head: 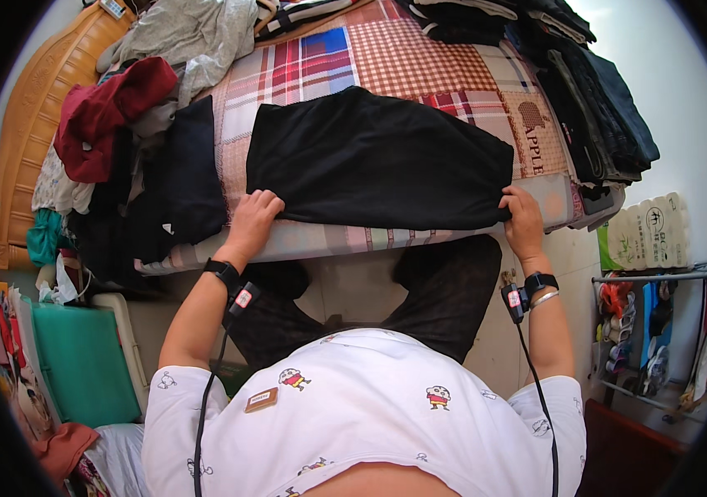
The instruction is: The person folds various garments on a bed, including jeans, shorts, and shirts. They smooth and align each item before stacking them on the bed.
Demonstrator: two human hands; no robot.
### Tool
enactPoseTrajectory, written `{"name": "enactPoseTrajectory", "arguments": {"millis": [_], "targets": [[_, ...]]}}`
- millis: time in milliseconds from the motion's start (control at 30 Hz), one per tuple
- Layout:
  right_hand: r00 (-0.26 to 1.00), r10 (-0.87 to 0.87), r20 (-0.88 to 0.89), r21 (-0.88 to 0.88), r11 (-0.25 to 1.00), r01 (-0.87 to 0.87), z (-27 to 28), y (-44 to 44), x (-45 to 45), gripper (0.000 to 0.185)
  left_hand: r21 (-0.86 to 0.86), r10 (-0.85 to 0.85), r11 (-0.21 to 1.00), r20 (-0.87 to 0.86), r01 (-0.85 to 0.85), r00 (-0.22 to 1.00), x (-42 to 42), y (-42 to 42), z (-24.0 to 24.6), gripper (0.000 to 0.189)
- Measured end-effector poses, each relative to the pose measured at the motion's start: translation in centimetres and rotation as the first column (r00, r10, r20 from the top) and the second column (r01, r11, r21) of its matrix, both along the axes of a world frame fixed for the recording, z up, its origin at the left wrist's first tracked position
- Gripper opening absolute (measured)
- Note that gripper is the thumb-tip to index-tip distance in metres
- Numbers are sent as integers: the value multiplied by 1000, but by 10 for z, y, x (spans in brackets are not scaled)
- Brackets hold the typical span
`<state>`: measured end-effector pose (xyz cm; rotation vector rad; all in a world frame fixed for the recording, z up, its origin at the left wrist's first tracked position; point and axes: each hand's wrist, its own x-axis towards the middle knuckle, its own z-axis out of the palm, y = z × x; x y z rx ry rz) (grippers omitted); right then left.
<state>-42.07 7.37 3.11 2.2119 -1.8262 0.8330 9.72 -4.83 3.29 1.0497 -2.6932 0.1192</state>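
A black cloth garment lies spread, apparently folded, on the patchwork bedspread in front of me. Its near edge runs along the side of the bed. At the near left corner my left hand pinches the cloth between thumb and fingers. My right hand grips the near right corner in the same way. The fabric between both hands looks fairly flat, with slight creases. Which kind of garment it is, I cannot tell.
Left on the bed are a dark garment, a maroon garment and a grey garment, heaped by the wooden headboard. Folded dark trousers are stacked at right. A metal rack holds shoes and a wrapped paper pack.
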Motion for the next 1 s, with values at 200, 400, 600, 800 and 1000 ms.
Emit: {"name": "enactPoseTrajectory", "arguments": {"millis": [200, 400, 600, 800, 1000], "targets": [[998, -38, -53, -17, 999, 37, -9, 1, -2, 37, 21, 28, 999, 62, -29, 998, 8, -1, -9, 19], [995, -82, -51, 129, 988, 88, 18, 12, 17, 32, 272, 39, 960, 104, -66, 994, -2, -5, 21, 20], [996, 6, 88, -73, 997, 0, 50, -37, 53, 30, 208, -112, 962, -290, 177, 950, -86, -56, 44, 31], [972, -67, 223, -97, 991, 91, 31, -118, 64, 27, 278, -168, 935, -199, 220, 965, -174, -91, 25, 55], [976, -217, 36, -97, 971, 219, 20, -127, 15, 36, 195, -91, 979, 120, 66, 989, -182, -95, -11, 75]]}}
